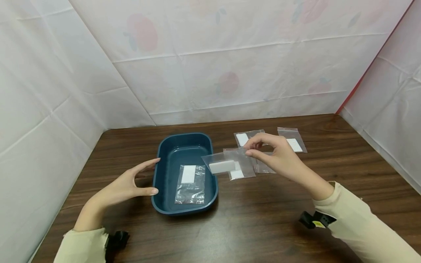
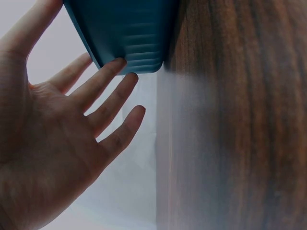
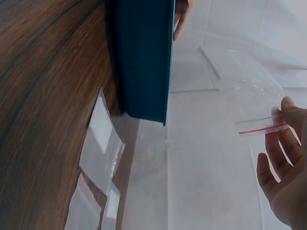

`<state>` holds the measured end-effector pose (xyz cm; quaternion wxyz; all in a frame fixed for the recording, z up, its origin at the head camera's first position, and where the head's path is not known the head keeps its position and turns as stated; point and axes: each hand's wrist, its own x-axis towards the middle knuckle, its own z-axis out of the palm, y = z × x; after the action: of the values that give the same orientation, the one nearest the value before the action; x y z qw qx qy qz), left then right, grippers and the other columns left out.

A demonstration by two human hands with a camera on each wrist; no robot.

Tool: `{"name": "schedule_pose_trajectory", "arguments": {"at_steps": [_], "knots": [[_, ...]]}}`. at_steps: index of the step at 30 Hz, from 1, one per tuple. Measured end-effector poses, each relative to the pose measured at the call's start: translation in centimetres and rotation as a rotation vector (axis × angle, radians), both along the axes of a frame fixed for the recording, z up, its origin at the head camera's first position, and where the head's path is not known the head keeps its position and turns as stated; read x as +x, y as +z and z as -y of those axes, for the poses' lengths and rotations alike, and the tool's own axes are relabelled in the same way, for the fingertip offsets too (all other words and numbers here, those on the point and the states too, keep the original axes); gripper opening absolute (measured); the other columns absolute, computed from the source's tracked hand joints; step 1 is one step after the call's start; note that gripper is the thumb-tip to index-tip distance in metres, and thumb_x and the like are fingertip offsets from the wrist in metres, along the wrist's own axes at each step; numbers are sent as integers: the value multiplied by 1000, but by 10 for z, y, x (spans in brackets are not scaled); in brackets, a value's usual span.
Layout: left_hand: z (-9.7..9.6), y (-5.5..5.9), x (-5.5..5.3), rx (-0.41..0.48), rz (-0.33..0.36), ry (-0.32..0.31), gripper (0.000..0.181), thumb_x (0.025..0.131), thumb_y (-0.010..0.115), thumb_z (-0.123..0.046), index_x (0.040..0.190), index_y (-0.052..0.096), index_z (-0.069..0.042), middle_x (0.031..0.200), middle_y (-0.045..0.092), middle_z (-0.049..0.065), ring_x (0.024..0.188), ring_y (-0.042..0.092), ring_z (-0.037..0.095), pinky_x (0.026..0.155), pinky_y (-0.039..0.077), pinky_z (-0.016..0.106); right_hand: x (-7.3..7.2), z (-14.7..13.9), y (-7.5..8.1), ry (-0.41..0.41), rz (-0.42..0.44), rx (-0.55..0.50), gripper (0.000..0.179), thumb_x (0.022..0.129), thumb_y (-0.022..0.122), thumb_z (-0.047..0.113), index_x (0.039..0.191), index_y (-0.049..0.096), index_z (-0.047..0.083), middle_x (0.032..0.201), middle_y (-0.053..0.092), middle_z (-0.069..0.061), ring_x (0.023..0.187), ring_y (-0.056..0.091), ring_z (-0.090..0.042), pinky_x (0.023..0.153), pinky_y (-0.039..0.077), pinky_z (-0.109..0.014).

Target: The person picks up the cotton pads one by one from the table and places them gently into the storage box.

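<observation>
My right hand [image 1: 277, 155] pinches the zip edge of a clear zip bag [image 3: 254, 103] between thumb and fingers. The bag, with a white block [image 1: 221, 167] inside, hangs near the right rim of a blue plastic tub [image 1: 185, 211] and overlaps that rim in the head view. My left hand [image 1: 123, 184] is at the tub's left side, thumb and a finger spread with their tips at the rim. In the left wrist view its fingers [image 2: 103, 112] are straight and spread beside the tub's wall. Inside the tub lies another clear bag [image 1: 194, 190] holding a white piece [image 1: 188, 174].
Several more clear bags with white pieces lie on the dark wooden table [image 1: 256, 219] right of the tub, one bag [image 1: 292, 140] farthest right. Partly beneath the held bag in view is another white piece [image 1: 237, 173]. White patterned sheeting [image 1: 230, 73] encloses the back and sides.
</observation>
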<state>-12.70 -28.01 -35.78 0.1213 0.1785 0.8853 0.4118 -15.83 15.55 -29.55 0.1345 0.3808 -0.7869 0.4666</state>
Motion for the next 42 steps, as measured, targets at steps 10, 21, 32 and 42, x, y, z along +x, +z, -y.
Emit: {"name": "schedule_pose_trajectory", "arguments": {"at_steps": [10, 21, 32, 42], "knots": [[0, 1, 2, -5, 8, 10, 84, 87, 78, -31, 156, 30, -26, 158, 32, 12, 136, 34, 46, 95, 36, 71, -6, 31, 3, 114, -16, -29, 21, 83, 74, -8, 96, 71, 8, 88, 68, 2, 78, 56, -13, 69, 49, -27], [1, 1, 1, -10, 17, 12, 85, 87, 78, -32, 156, 29, -27, 158, 32, 12, 135, 34, 47, 95, 35, 72, -7, 64, -2, 209, 15, -56, 17, 84, 75, -6, 96, 71, 5, 89, 69, 1, 78, 56, -15, 73, 50, -30], [1, 2, 1, -11, 26, 19, 85, 87, 78, -33, 156, 29, -26, 157, 32, 14, 135, 32, 49, 95, 35, 72, -5, 88, -12, 227, 81, -25, 13, 86, 76, 1, 96, 71, 5, 87, 67, 4, 75, 56, -12, 67, 49, -29], [0, 2, 1, 4, 17, 11, 85, 87, 79, -31, 156, 30, -26, 157, 33, 13, 137, 33, 46, 98, 34, 71, -4, 101, -31, 209, 183, 33, 6, 90, 73, 10, 96, 71, 9, 90, 67, 6, 81, 56, -10, 74, 50, -30]]}}
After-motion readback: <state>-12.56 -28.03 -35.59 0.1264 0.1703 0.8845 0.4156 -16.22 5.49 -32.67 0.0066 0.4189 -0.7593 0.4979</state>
